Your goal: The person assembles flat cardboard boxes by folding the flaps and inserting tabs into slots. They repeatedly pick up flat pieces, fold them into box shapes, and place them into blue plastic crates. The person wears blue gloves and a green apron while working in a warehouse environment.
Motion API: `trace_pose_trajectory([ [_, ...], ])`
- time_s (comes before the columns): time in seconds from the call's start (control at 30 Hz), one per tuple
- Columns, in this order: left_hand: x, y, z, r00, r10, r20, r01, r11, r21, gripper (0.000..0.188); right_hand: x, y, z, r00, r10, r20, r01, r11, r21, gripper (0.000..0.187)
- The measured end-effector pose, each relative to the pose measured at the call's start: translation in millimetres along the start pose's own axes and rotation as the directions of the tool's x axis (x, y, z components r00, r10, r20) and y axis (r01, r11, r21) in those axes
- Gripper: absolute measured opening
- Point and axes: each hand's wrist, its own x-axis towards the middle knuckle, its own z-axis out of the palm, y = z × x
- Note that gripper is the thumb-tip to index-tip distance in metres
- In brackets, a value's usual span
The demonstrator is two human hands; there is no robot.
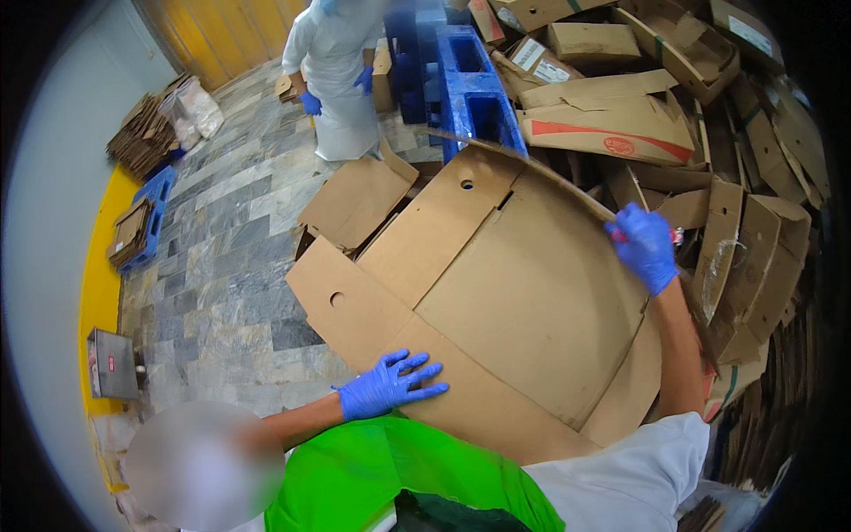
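A large brown cardboard box point(523, 301), opened out with its flaps spread, lies right in front of me. My left hand point(390, 384), in a blue glove, rests on its near left flap with the fingers spread and holds nothing. At the box's far right edge, my right hand point(645, 248), also gloved in blue, is closed around a small red-handled tool point(677, 236). Only bits of red show on either side of the fist, so the tool's kind is hidden. Another open cardboard box point(359, 202) sits just beyond the far left flap.
Heaped cardboard boxes point(612, 115) fill the right side. Blue plastic pallets point(483, 89) stand on edge at the back. A co-worker in white point(341, 80) with blue gloves stands beyond the box. Flattened cardboard point(142, 137) and a metal box point(113, 363) are along the left wall.
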Motion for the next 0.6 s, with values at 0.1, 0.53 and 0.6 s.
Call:
trace_pose_trajectory([
  [0.1,-0.2,-4.8,-6.8,0.998,0.042,-0.050,-0.039,0.997,0.062,0.068,-47.7,-27.0,53.5,0.953,-0.164,0.255,0.115,0.973,0.199,0.019],
  [0.53,-22.4,-83.3,4.3,0.961,0.216,-0.174,-0.204,0.975,0.086,0.067,-41.8,-50.9,67.2,0.654,0.690,0.311,-0.752,0.639,0.163,0.042],
  [0.6,-33.0,-98.1,10.5,0.953,0.240,-0.185,-0.226,0.970,0.095,0.068,-29.3,-47.8,67.0,0.711,0.669,0.215,-0.698,0.709,0.101,0.046],
])
